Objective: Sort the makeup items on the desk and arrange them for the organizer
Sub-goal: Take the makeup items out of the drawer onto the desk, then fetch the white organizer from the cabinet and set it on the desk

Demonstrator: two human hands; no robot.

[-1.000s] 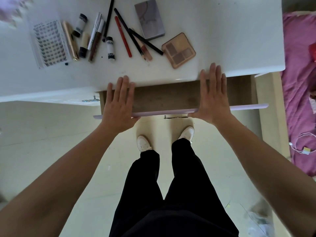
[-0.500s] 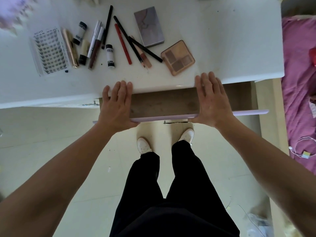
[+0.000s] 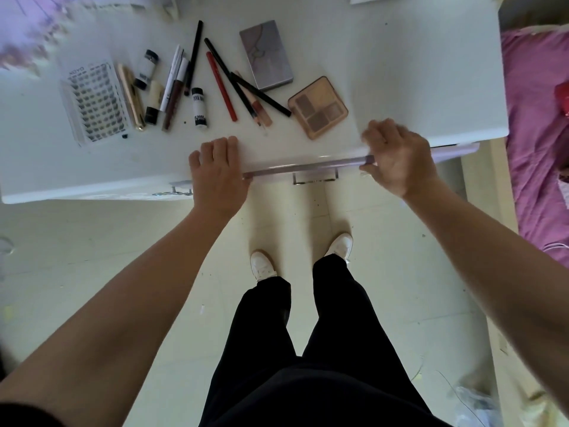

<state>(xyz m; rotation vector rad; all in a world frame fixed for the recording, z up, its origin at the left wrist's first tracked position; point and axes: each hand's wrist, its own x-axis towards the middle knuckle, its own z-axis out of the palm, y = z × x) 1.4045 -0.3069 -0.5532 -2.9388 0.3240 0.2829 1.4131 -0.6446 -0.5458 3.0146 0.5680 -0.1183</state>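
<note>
Makeup lies spread on the white desk (image 3: 400,72): a lash tray (image 3: 92,103), a gold tube (image 3: 132,97), a white bottle (image 3: 200,107), a red pencil (image 3: 221,87), black pencils (image 3: 228,78), a grey palette (image 3: 266,55) and a tan eyeshadow quad (image 3: 318,107). Under the desk's front edge the lilac drawer front (image 3: 308,167) sits almost flush. My left hand (image 3: 218,174) covers its left end with fingers curled against the desk edge. My right hand (image 3: 397,158) grips its right part, thumb on the front.
A metal handle (image 3: 314,177) hangs below the drawer front, and another handle (image 3: 181,191) shows to the left. A bed with pink bedding (image 3: 535,118) stands right of the desk. My legs and white shoes are on the pale floor, with crumpled plastic (image 3: 474,405) at bottom right.
The drawer has slid in from wide open to nearly shut under both hands. My fingers went from flat over the drawer's rim to curled at the desk edge.
</note>
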